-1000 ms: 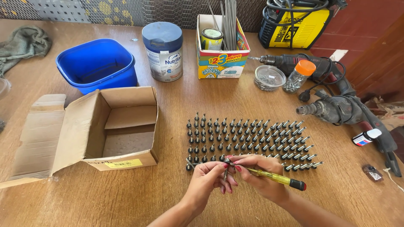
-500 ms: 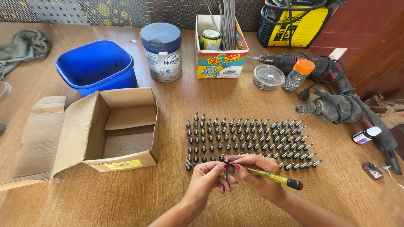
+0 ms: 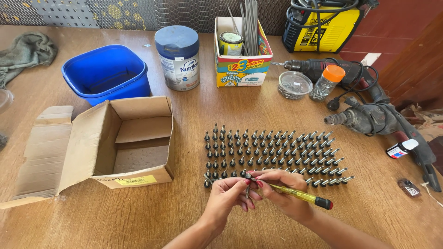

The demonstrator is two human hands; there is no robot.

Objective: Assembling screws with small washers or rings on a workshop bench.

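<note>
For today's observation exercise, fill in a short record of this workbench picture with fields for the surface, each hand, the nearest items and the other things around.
Surface: wooden table
Left hand: fingertips pinch a small screw
Right hand: holds a yellow screwdriver, tip at the screw
Nearest: rows of upright screws just beyond the hands
Left side: open cardboard box, blue tub, grey rag
Back: tin can, colourful carton, yellow machine
Right side: two power drills, orange-capped jar
</note>
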